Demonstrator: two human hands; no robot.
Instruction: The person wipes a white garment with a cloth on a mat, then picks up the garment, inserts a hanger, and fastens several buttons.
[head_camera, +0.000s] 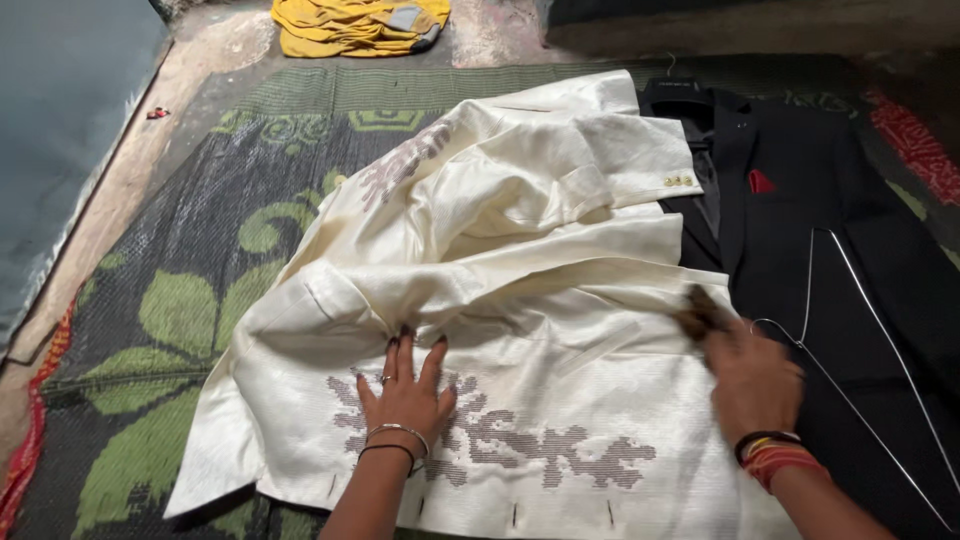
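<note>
Left hand (405, 395) flat, fingers spread on cream jacket (520, 300), right hand (745, 375) blurred at its right edge, grip unclear, black jacket (800, 230) right, wire hanger (850, 330) on it

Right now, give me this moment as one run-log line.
left hand: flat on cream jacket | right hand: blurred at jacket's right edge | wire hanger: on black jacket | surface: green patterned mat

A green-patterned mat (180, 310) carries a cream jacket (520, 250) beside a black jacket (800, 230).
</note>
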